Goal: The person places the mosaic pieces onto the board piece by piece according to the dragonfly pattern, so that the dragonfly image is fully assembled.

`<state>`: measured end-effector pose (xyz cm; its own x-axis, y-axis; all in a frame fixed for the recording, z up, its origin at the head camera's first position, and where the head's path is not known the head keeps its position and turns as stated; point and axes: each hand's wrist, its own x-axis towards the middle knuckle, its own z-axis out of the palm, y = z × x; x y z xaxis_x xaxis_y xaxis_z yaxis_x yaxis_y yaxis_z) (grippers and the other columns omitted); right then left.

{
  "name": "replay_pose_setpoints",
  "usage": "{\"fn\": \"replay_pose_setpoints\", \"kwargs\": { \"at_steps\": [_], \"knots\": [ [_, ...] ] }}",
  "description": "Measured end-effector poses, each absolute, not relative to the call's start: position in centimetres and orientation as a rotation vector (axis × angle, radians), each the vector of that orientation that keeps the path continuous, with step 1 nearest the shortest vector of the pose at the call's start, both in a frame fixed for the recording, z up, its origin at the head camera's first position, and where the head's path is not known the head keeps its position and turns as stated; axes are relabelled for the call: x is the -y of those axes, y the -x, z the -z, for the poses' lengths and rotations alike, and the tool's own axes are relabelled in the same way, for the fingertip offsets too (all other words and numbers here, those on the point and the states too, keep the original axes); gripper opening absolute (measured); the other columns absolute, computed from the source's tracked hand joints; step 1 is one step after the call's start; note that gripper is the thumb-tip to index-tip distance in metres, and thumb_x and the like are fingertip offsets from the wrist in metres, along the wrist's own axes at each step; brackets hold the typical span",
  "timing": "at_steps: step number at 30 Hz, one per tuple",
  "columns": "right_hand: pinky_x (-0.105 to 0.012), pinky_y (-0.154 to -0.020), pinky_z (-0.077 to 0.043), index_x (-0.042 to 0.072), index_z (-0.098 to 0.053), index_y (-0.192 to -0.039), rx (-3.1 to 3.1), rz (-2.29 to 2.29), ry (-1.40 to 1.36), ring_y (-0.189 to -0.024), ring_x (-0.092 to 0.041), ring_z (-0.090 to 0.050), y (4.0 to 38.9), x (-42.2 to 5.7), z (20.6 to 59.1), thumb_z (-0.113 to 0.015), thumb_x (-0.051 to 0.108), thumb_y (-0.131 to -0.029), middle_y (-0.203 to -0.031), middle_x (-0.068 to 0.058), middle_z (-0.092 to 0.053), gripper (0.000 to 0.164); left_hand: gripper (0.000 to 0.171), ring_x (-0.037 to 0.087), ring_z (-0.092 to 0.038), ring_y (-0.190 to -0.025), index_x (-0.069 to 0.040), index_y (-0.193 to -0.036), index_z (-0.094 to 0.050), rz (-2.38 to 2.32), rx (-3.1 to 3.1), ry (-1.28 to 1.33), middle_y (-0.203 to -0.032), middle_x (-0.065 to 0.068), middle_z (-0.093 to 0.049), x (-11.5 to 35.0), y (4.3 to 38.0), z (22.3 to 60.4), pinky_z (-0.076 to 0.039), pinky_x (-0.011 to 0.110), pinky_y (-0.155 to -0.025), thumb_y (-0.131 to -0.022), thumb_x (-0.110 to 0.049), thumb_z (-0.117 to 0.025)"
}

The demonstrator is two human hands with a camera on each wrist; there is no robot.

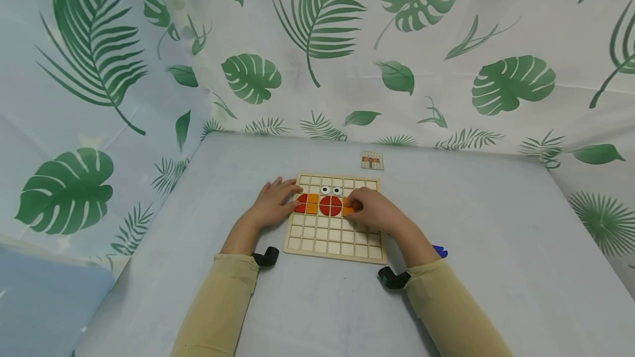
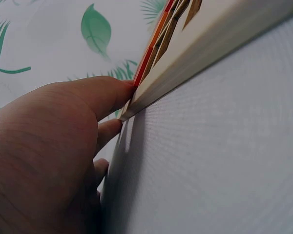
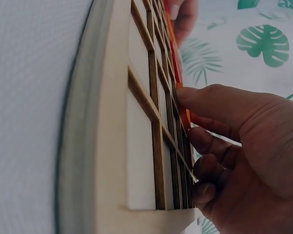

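A wooden grid board [image 1: 322,246] lies on the table with colored tiles in its cells. Across its middle row are a red half-round piece [image 1: 300,204], orange tiles [image 1: 312,203] and a red circle [image 1: 331,206]; two eye tiles [image 1: 331,190] sit above the circle. My left hand [image 1: 273,203] rests at the board's left edge, fingers fairly straight, its thumb touching the red half-round piece. At the right of the circle, my right hand [image 1: 374,209] pinches an orange tile [image 1: 348,210] between thumb and finger, low on the grid. That hand partly hides the tile.
A small pattern card [image 1: 372,160] lies behind the board. Something blue [image 1: 440,250] shows beside the right forearm, mostly hidden. Black straps [image 1: 393,278] stick out at both wrists. A leaf-print curtain [image 1: 342,87] stands behind the white table [image 1: 317,307].
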<state>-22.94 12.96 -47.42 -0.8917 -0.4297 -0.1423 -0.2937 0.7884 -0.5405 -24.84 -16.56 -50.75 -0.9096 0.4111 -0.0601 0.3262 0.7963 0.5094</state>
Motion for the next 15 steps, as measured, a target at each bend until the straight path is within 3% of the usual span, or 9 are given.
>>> {"fn": "replay_pose_setpoints", "kwargs": {
  "at_steps": [15],
  "knots": [
    [-0.033,-0.078,-0.047,0.012,-0.066,-0.108,-2.721,0.769,0.544,-0.089,-0.019,-0.052,22.68,-13.26,47.15,-0.074,0.025,-0.088,-0.098,-0.002,-0.061,0.025,0.042,0.034,-0.011,-0.154,-0.023,-0.142,-0.05,-0.739,-2.818,-0.586,-0.162,0.004,-0.032,16.5,24.73,50.57,-0.003,0.056,-0.125,-0.102,-0.038,-0.051]
  ]
}}
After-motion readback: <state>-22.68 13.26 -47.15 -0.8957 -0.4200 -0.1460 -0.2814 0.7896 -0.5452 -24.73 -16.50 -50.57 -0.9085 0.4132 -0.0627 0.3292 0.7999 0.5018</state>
